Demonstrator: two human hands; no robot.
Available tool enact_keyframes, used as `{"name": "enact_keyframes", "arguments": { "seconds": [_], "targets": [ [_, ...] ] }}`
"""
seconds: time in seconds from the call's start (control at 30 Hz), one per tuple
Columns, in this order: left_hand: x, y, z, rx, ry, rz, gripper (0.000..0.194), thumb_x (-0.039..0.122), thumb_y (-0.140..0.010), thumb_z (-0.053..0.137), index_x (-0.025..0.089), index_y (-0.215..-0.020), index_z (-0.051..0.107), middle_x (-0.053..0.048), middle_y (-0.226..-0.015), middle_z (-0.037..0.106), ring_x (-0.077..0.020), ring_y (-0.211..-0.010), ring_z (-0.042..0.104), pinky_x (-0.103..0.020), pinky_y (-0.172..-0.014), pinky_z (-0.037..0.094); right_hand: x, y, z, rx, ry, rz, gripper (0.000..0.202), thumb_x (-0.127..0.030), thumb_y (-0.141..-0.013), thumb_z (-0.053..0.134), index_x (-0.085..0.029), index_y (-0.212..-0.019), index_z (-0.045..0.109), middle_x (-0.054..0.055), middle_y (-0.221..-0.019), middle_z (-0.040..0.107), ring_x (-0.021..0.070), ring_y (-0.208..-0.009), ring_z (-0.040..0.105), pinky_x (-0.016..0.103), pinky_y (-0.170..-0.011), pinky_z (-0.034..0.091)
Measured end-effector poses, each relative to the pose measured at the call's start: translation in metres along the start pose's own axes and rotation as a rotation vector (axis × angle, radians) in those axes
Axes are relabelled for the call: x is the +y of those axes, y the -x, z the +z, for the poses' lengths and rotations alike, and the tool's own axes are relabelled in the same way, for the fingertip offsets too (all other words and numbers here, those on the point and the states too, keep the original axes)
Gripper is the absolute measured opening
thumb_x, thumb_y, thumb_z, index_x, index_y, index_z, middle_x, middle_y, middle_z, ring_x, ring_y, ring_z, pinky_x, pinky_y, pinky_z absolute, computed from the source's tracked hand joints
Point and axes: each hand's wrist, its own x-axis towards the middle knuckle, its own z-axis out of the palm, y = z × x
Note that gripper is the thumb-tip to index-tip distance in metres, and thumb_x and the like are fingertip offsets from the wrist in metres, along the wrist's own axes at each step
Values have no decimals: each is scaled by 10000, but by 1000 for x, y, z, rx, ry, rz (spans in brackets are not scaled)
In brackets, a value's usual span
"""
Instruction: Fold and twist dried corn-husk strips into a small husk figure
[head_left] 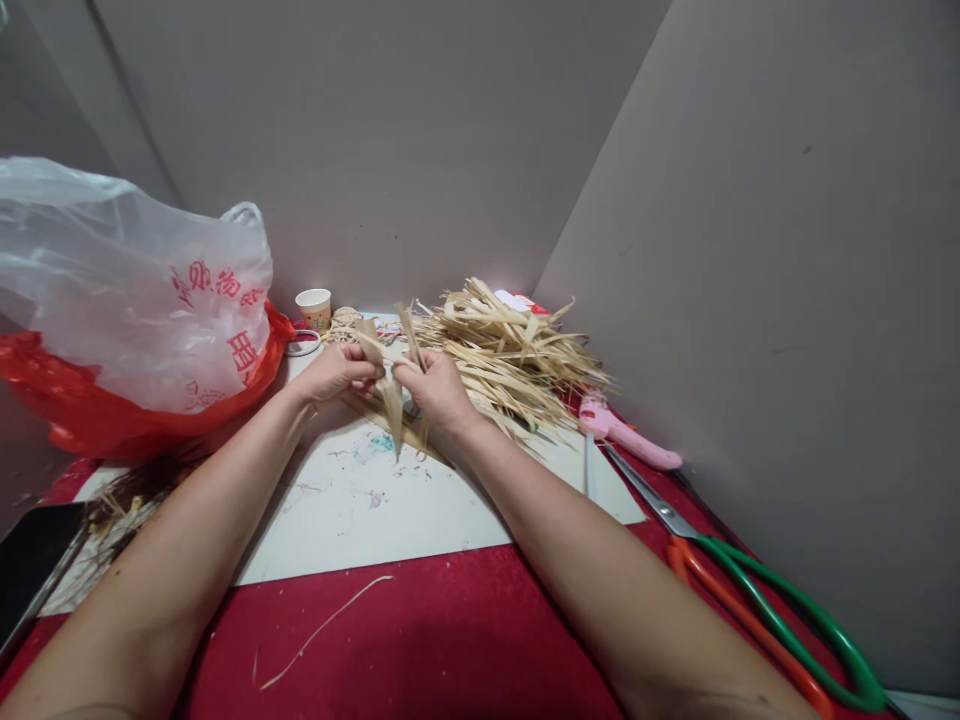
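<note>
Pale dried leaf strips point(393, 408) are pinched between my two hands over the white board point(360, 520). My left hand point(346, 370) is closed on the strips from the left, a wide piece rising above its fingertips. My right hand point(436, 388) grips them from the right, with a narrow end sticking up by the thumb. One end hangs down between the hands toward the board. A large heap of the same dried leaf strips point(517, 350) lies just right of and behind my right hand. Some fingertips are hidden behind the strips.
Left stands a white and red plastic bag point(150, 300), with a paper cup point(313, 308) and a coil of cord point(345, 325) behind. A pink-handled tool point(630, 436) and green-and-orange scissors point(750, 590) lie right. A dark flat device point(37, 560) is at lower left, on red cloth point(420, 640).
</note>
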Motion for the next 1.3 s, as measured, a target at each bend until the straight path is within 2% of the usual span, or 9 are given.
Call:
{"name": "enact_keyframes", "arguments": {
  "seconds": [0.13, 0.27, 0.43, 0.57, 0.7, 0.77, 0.93, 1.1, 1.3],
  "targets": [
    [-4, -4, -8, 148, 64, -8, 136, 119, -595, 728, 121, -601, 592, 12, -486, 548, -82, -450, 529, -205, -479, 453, -7, -9, -12, 120, -259, 32, 139, -231, -632, 601, -195, -610, 469, -91, -495, 380, 44, -412, 259, 197, -392, 202],
    [-9, -7, -15, 250, 135, -68, 190, 106, -589, 767, 112, -643, 586, 10, -494, 540, -99, -463, 546, -219, -466, 480, -37, -20, -42, 268, -632, -5, 138, -234, -694, 560, -207, -661, 430, -68, -554, 456, 43, -389, 280, 173, -347, 167],
    [-10, -6, -14, 233, 171, -51, 247, 112, -594, 798, 110, -719, 585, -8, -563, 588, -93, -471, 558, -214, -472, 487, -75, -19, -70, 310, -803, -73, 147, -237, -775, 483, -219, -673, 379, -67, -528, 428, 56, -384, 322, 154, -330, 191],
    [-5, -3, -9, 98, 129, -35, 290, 176, -579, 839, 113, -727, 598, -2, -570, 594, -89, -480, 559, -208, -485, 479, -59, -13, -50, 96, -727, 138, 225, -186, -724, 551, -217, -656, 339, -111, -461, 296, 40, -356, 229, 146, -323, 156],
    [-1, 1, 0, -16, 33, -72, 312, 221, -569, 853, 115, -744, 618, -3, -556, 613, -92, -478, 563, -209, -492, 472, -17, -8, -14, -46, -520, 419, 180, -169, -631, 607, -195, -667, 432, -88, -457, 417, 36, -357, 292, 148, -310, 148],
    [-1, 3, 4, -43, 16, -99, 337, 195, -542, 860, 122, -777, 630, 3, -565, 626, -90, -478, 565, -208, -497, 474, -3, -4, -3, -121, -462, 419, 153, -189, -615, 628, -175, -684, 493, -70, -467, 470, 38, -352, 319, 154, -305, 166],
    [-1, 5, 8, -90, 11, -113, 365, 170, -518, 854, 138, -814, 642, 1, -588, 641, -96, -482, 576, -206, -496, 470, 4, 4, 3, -221, -454, 284, 322, -263, -560, 765, -146, -823, 621, -15, -603, 626, 96, -487, 545, 211, -478, 455],
    [1, 7, 8, -133, 41, -111, 266, 158, -553, 817, 125, -753, 645, -23, -591, 647, -96, -497, 584, -208, -522, 476, -4, 5, 0, -182, -393, 315, 341, -332, -536, 793, -146, -764, 621, -28, -535, 583, 87, -433, 473, 217, -427, 382],
    [1, 5, 2, -76, 27, -98, 158, 204, -618, 762, 133, -689, 641, -39, -578, 649, -122, -533, 617, -237, -575, 510, -3, 4, -1, -149, -335, 274, 277, -331, -544, 758, -171, -653, 560, -65, -485, 476, 65, -435, 381, 207, -423, 296]
  ]
}}
